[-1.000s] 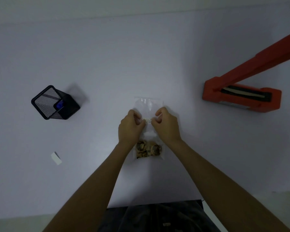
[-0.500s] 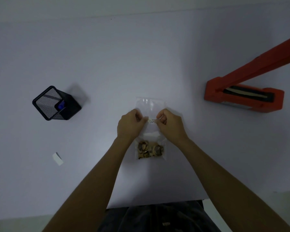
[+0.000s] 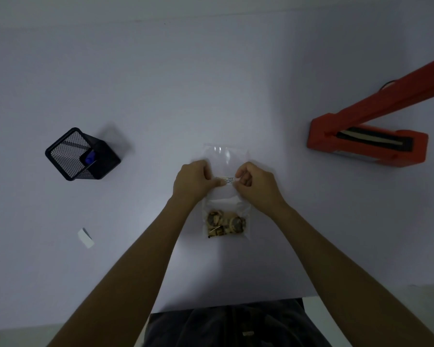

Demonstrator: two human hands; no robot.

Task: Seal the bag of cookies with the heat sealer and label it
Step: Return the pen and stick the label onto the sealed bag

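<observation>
Now, line by line:

Change: over the last second both hands have stayed at the same spot on the bag [image 3: 226,156], and the label [image 3: 226,180] between them has not shifted; only the camera has drifted a little.

Left hand [image 3: 191,184]: fingers curled, its thumb and fingertips pinching the label's left end against the film.

Right hand [image 3: 254,185]: fingers curled, pinching the label's right end; whether that end is already stuck down or still lifted is hard to tell in this dim view.

Label: a small white strip with dark print, lying across the clear middle of the bag, above the cookies [image 3: 225,223].

Bag: flat on the table [image 3: 211,71], in front of the person, its top edge pointing away, cookies gathered at the near end.

Sealer [image 3: 366,144]: red, arm raised, well apart to the right, untouched by either hand.

Holder [image 3: 82,154]: black mesh, well apart to the left, with 1 blue-capped pen inside.

Paper [image 3: 85,237]: a small white scrap near the left, probably the label's backing.

Meaning: the steady hands suggest the label is being pressed on, so the labelling step looks nearly done.

Next: smoothing the strip flat, then letting go.

Risk: a crease or a skewed strip if the thin film slides underneath.
</observation>
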